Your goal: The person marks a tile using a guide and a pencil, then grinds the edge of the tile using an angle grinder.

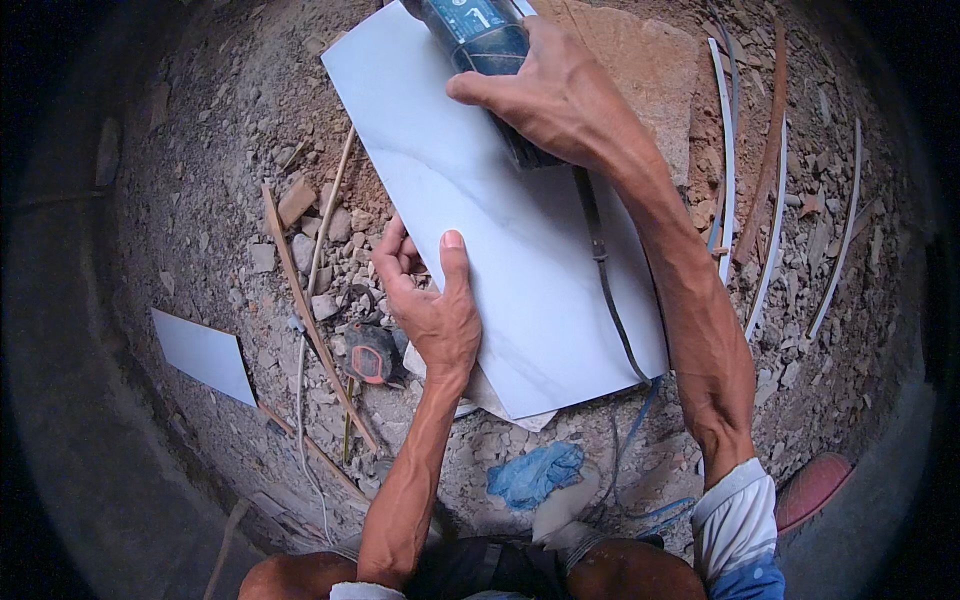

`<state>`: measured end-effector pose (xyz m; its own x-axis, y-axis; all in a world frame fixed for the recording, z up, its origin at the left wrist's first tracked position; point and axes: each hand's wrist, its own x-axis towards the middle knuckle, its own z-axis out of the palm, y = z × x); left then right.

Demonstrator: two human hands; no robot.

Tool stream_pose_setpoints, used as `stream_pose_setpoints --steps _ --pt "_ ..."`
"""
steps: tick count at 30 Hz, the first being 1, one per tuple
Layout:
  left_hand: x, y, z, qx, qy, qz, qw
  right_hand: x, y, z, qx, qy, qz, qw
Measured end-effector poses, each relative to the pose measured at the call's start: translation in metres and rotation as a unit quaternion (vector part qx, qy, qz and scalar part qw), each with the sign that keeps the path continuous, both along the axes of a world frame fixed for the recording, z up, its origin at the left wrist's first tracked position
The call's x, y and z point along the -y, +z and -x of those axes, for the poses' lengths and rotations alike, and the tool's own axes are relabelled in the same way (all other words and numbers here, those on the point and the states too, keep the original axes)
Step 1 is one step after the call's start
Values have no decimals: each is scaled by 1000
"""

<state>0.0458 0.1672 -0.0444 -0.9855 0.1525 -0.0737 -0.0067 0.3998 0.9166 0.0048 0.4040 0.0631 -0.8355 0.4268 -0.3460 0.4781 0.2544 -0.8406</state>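
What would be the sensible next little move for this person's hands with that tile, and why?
Probably draw the power tool along the tile toward the body while the left hand presses down. The right hand grips the tool at the tile's far end, its cord trails across the tile, and the left hand only rests on the near edge over loose rubble.

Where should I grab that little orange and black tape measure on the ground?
Probably around the tape measure's chunky body, coming straight down from above. It lies flat among rubble just left of the left hand, beside the big white tile, so its top and sides are free for fingers to wrap around.
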Motion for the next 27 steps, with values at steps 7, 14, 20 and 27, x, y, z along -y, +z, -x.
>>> stream_pose_setpoints --steps 7,14,20,27 --pt "0 -2 0 2 2 -1 1000 0 5 3 19 -1 5 1000" --pt "3 -2 1 -1 -1 9 1000 -1 2 1 5 7 4 1000" --pt "1 -2 1 -4 -4 1 1000 -1 1 -2 4 8 0 1000" --pt "1 -1 1 -4 -3 14 1000 0 0 -3 1 10 2 1000"
